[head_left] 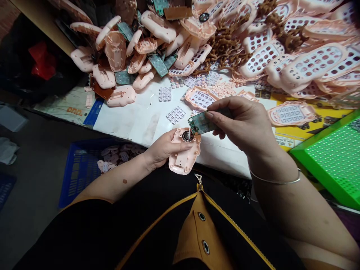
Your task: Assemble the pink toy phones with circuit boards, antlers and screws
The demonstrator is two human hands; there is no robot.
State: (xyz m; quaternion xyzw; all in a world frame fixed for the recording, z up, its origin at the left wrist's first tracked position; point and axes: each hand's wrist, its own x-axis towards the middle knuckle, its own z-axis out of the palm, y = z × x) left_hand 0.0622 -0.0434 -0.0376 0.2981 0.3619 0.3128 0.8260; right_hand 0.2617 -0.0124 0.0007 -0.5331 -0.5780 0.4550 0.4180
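Our left hand curls around a pink shell, thumb laid across its upper part, holding it open side up just off the near edge of the table. A round speaker sits in the shell's top end. Our right hand pinches a green board between thumb and fingertips, just above and to the right of the shell. The board's left corner hangs close over the speaker, and we cannot tell whether they touch. A bracelet rings the right wrist, right of the shell.

Beyond the shell, on the white table top, lie small grey keypads, and past them a heap of more pink shells and green boards. Beyond and to the right of the shell lie pink fronts with rows of key holes. Far right of the shell is a green tray. Left of and below the shell stands a blue crate with more pink parts in it.
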